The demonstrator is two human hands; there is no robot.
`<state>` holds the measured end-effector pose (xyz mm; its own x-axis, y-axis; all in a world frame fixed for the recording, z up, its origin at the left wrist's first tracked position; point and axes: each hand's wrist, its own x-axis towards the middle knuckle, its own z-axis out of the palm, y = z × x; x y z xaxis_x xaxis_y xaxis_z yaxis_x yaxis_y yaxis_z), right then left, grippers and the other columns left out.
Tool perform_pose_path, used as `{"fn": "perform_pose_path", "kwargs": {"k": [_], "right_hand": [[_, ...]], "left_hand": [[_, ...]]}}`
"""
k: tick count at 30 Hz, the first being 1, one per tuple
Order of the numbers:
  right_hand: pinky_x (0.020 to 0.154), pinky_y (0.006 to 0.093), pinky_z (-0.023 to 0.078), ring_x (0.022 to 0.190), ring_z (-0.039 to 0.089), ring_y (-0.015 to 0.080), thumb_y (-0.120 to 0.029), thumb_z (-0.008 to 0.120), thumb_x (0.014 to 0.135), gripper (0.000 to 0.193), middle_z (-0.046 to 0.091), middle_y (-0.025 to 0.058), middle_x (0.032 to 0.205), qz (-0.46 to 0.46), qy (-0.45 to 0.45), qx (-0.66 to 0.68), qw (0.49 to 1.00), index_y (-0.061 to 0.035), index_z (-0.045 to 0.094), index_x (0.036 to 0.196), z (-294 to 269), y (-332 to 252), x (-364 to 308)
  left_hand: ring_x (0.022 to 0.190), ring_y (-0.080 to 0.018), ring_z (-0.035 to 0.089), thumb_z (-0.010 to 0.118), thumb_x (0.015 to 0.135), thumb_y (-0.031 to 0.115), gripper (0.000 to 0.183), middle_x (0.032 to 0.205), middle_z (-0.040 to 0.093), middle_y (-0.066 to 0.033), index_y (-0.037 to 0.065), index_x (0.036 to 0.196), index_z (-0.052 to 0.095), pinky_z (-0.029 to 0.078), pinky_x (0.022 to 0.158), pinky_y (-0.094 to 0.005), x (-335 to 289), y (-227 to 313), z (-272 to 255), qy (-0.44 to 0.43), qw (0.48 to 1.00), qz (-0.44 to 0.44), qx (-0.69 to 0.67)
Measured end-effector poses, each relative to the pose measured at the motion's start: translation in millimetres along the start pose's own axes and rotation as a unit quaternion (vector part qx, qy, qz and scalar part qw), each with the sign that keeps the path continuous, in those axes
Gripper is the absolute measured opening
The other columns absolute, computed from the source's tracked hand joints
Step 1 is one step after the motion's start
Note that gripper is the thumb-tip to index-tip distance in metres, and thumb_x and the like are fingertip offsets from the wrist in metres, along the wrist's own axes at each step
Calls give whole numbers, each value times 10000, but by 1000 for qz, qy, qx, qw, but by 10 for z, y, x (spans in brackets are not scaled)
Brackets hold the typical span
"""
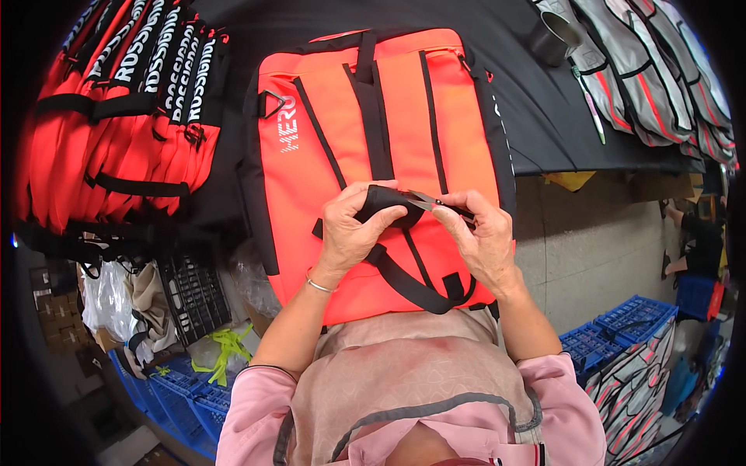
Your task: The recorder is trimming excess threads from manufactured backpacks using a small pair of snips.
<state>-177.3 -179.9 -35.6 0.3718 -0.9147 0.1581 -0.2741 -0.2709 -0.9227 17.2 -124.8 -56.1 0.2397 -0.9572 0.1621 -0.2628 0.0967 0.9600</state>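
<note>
A bright orange-red backpack (404, 105) with black straps and black sides lies flat in front of me, its lower edge against my apron. My left hand (346, 233) pinches a black padded fabric piece (379, 199) between thumb and fingers, raised slightly over the bag's middle. In my right hand (488, 241) is a small pair of thread snips (426, 202), whose metal blades meet the right end of that black piece. Whatever lies between the blades is too small to make out. Below the hands, a black webbing strap (408, 289) curves across the lower bag.
On the left is a pile of red-and-black bags (116, 167). Grey bags (641, 81) lie at the right of the black-covered table (528, 124), near a metal cup (553, 40) and a slim pen (592, 109). Blue crates (637, 320) stand lower right. Another person (690, 242) is partly visible far right.
</note>
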Motion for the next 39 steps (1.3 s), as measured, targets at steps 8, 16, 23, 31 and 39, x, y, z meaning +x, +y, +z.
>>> {"fn": "perform_pose_path", "kwargs": {"k": [8, 16, 23, 31, 39], "right_hand": [[610, 286, 517, 667, 660, 157, -100, 711, 884, 124, 692, 98, 770, 7, -26, 14, 1000, 7, 662, 922, 77, 54, 16], [612, 268, 507, 676, 648, 132, -98, 722, 877, 127, 679, 89, 751, 17, -64, -45, 997, 10, 662, 909, 56, 129, 42], [614, 258, 486, 673, 608, 96, -79, 712, 885, 119, 668, 78, 740, 64, -68, 47, 995, 25, 657, 903, 68, 132, 73], [710, 252, 513, 780, 628, 90, -124, 672, 918, 165, 676, 51, 820, 147, 5, 108, 983, -5, 632, 1026, -81, 257, 65], [722, 294, 494, 741, 600, 127, -288, 681, 904, 287, 646, 67, 800, 144, 41, 113, 982, -31, 661, 1032, -241, 341, 11]], "left_hand": [[914, -172, 683, 771, 789, 60, 186, 1062, 713, -128, 35, 973, 761, 545, 793, -292, 4, -38, -12, -12, 1000, 17, 11], [918, -181, 684, 768, 786, 62, 187, 1053, 716, -135, 44, 972, 764, 543, 797, -295, 1, -95, -33, -37, 999, 7, 7], [914, -181, 685, 774, 779, 60, 181, 1049, 715, -131, 30, 957, 761, 543, 793, -294, 22, -95, -30, -33, 999, 4, -3], [1232, -321, 541, 740, 810, 78, 410, 1305, 584, -162, -15, 1188, 613, 421, 1041, -400, -332, -46, -89, -71, 984, 42, 159], [983, -295, 638, 542, 989, 221, 423, 1231, 618, -131, -2, 1346, 498, 543, 883, -386, -922, -25, -481, 110, 982, -156, -13]]}}
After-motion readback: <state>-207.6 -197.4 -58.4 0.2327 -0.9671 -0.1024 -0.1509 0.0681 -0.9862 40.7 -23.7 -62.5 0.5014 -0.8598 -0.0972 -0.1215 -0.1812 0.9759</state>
